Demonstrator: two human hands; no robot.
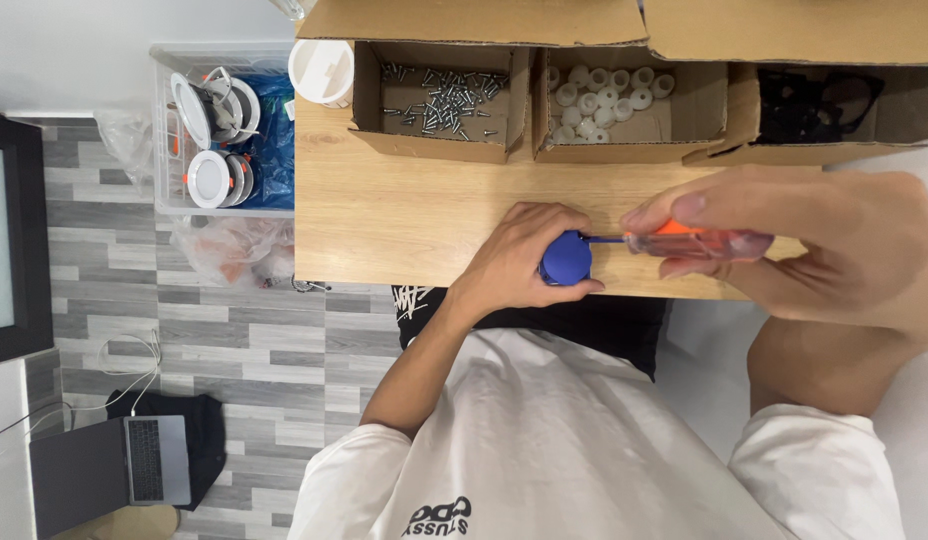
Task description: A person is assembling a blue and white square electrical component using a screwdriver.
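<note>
We are gripping a round blue part (566, 258) in our left hand (519, 262) while our right hand (834, 245) is clenching an orange-handled screwdriver (699, 240); its tip is risking slipping toward our fingers (584, 288).

The person wears a white short-sleeved T-shirt (564, 440), loose and softly creased across the chest. The 2 sleeves end above the elbows, leaving both forearms bare. A black printed graphic (436, 518) sits on the shirt's front at the lower edge of the view, partly cut off. Below the shirt's hem, near the table, a dark garment (584, 320) with a small white marking shows. The left hand (524, 262) and right hand (834, 245) are bare, with no rings, watch or gloves visible.
</note>
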